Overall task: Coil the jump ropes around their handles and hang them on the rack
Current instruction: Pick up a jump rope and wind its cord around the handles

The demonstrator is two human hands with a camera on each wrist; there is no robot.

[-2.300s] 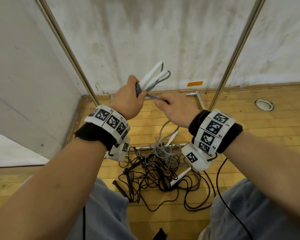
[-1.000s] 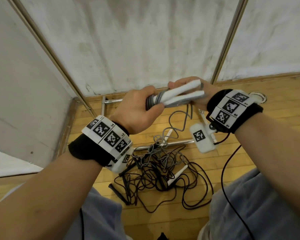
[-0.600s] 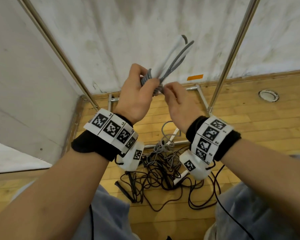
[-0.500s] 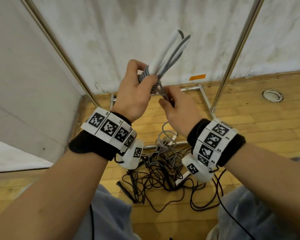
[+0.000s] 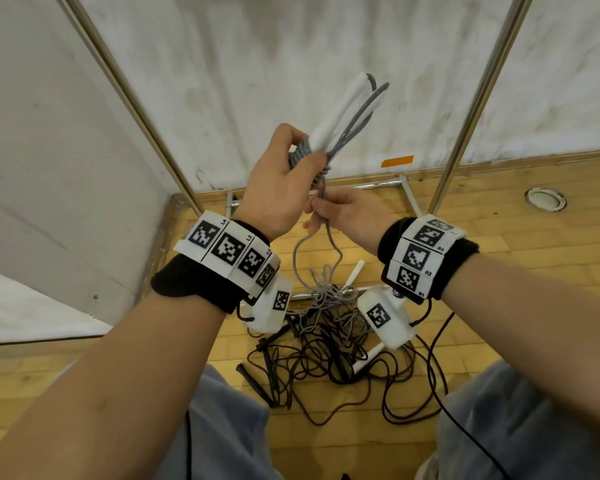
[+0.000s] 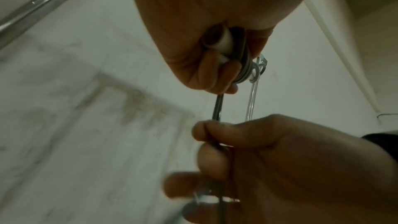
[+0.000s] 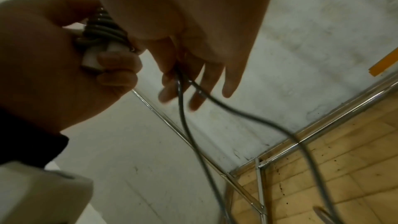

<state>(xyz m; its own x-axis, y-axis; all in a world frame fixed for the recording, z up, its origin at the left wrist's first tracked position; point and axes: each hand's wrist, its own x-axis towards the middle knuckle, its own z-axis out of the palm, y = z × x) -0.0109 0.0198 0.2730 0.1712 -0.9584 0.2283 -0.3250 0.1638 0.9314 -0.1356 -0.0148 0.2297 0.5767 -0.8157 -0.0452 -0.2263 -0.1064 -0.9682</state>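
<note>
While several turns of grey rope (image 5: 321,168) are already wound, white handles (image 5: 340,112) are gripped by the left hand (image 5: 278,178), the slack is pinched by the right hand (image 5: 343,213) just below, and tangled ropes (image 5: 326,344) beneath the handles are left uncoiled.

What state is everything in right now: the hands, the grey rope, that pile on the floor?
Left hand: grips white handles.
Right hand: pinches grey rope.
Grey rope: partly coiled round handles, the rest trailing to the floor.
Black ropes: tangled on floor.
</note>
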